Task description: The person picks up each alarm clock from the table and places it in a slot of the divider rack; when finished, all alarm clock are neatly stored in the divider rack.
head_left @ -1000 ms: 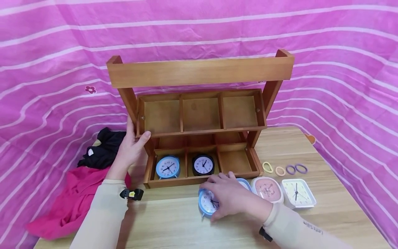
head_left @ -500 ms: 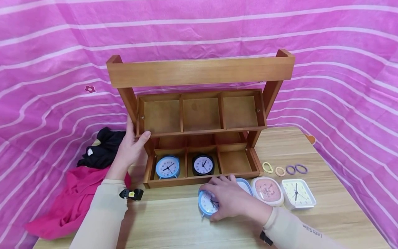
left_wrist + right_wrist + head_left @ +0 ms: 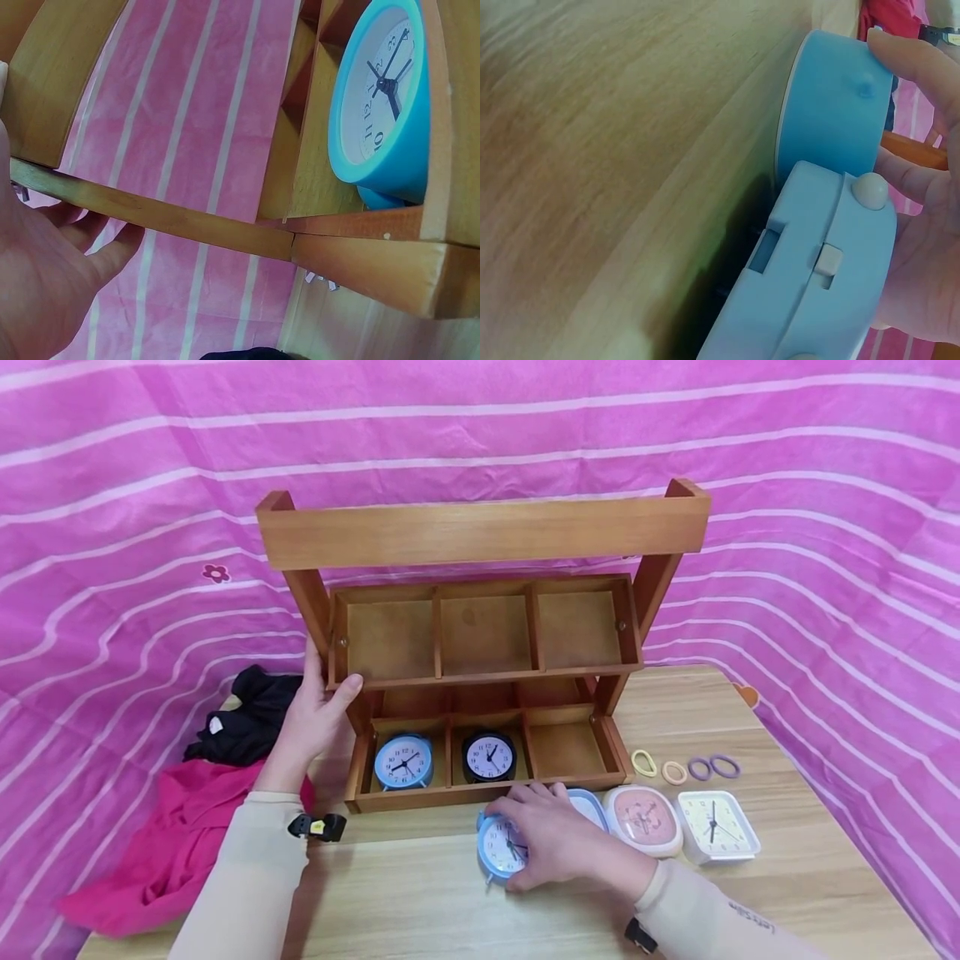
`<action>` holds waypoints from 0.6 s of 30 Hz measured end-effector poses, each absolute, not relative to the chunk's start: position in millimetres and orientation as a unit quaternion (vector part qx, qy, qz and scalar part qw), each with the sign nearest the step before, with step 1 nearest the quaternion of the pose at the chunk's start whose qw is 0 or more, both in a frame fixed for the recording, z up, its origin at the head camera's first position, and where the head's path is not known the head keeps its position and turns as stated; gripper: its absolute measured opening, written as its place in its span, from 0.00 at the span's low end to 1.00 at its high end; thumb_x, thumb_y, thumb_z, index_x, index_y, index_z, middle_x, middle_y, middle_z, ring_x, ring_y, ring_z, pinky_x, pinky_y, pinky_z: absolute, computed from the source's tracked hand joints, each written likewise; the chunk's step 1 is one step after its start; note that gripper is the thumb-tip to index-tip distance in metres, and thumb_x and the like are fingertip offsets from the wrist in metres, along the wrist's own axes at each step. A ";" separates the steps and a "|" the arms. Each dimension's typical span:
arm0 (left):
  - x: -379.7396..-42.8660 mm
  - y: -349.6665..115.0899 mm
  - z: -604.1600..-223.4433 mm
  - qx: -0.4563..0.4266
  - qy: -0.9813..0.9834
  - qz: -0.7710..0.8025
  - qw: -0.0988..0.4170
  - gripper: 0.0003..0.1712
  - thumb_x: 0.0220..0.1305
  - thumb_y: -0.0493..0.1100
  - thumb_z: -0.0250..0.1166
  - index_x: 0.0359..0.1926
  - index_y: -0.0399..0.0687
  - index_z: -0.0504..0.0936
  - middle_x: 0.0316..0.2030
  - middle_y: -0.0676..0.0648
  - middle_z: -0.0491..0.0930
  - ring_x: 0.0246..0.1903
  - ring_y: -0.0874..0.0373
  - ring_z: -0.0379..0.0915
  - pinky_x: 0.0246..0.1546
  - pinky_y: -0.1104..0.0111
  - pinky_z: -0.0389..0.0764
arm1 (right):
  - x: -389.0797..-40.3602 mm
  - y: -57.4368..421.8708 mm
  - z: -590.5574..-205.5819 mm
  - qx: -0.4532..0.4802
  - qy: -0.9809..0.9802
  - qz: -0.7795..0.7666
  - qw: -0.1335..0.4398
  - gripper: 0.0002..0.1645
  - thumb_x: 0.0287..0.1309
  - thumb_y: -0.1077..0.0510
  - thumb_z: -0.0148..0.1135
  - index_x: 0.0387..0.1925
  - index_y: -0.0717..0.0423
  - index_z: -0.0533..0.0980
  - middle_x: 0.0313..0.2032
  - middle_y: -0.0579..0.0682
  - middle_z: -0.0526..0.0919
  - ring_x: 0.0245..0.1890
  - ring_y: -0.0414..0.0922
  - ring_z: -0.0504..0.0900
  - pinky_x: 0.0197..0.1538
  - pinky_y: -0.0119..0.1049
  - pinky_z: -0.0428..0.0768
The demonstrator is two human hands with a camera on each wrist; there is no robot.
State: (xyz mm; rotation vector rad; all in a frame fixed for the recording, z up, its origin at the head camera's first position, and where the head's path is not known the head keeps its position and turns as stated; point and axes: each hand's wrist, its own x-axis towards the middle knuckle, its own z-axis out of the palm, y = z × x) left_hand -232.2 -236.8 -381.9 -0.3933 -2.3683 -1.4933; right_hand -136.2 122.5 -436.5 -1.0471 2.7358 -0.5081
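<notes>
My left hand (image 3: 311,718) holds the left side of a two-tier wooden rack (image 3: 480,535), thumb in front at the upper tray's corner. In the left wrist view its fingers reach behind the side post (image 3: 157,211). A round blue alarm clock (image 3: 405,762) stands in the lower-left compartment, a black alarm clock (image 3: 489,757) in the lower middle one. On the table before the rack, my right hand (image 3: 558,839) grips another round blue alarm clock (image 3: 497,852), partly covering its face. The right wrist view shows the thumb on that clock's rim, beside a light blue clock (image 3: 817,262).
Right of the hand are a pink-faced clock (image 3: 645,821) and a white square clock (image 3: 716,828). Behind them lie a yellow ring (image 3: 634,763), a peach ring (image 3: 665,768) and two purple rings. Black cloth (image 3: 247,718) and pink cloth (image 3: 172,852) lie at the left.
</notes>
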 end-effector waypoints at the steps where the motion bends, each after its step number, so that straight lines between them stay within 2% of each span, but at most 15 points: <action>1: -232.5 -237.0 -381.8 -0.138 -0.827 -0.522 0.157 0.56 0.74 0.49 0.65 0.84 0.73 0.34 0.80 0.40 0.55 0.74 0.33 0.57 0.71 0.31 0.56 | -136.6 122.5 -436.5 -0.350 0.917 -0.172 0.086 0.50 0.34 0.37 0.87 0.63 0.40 0.77 0.55 0.42 0.78 0.61 0.48 0.74 0.53 0.46 0.65; 9: -233.4 -237.2 -383.5 -0.142 -0.822 -0.529 0.156 0.56 0.74 0.48 0.66 0.84 0.72 0.34 0.81 0.41 0.54 0.75 0.34 0.56 0.72 0.32 0.55 | -137.6 124.9 -435.2 -0.353 0.913 -0.180 0.093 0.52 0.35 0.39 0.87 0.66 0.40 0.77 0.58 0.43 0.78 0.63 0.47 0.72 0.55 0.47 0.67; 15: -234.0 -237.7 -383.9 -0.144 -0.819 -0.533 0.158 0.56 0.74 0.47 0.65 0.84 0.73 0.35 0.81 0.42 0.54 0.75 0.36 0.56 0.73 0.33 0.55 | -138.2 125.9 -426.1 -0.367 0.909 -0.183 0.077 0.52 0.35 0.38 0.86 0.67 0.41 0.77 0.54 0.40 0.78 0.57 0.42 0.73 0.58 0.48 0.70; 18: -234.8 -237.7 -384.0 -0.146 -0.819 -0.532 0.159 0.56 0.74 0.46 0.65 0.84 0.72 0.34 0.81 0.42 0.53 0.75 0.35 0.56 0.73 0.33 0.55 | -139.4 125.8 -420.2 -0.371 0.906 -0.187 0.077 0.52 0.35 0.38 0.86 0.66 0.41 0.78 0.53 0.39 0.79 0.54 0.41 0.72 0.55 0.45 0.70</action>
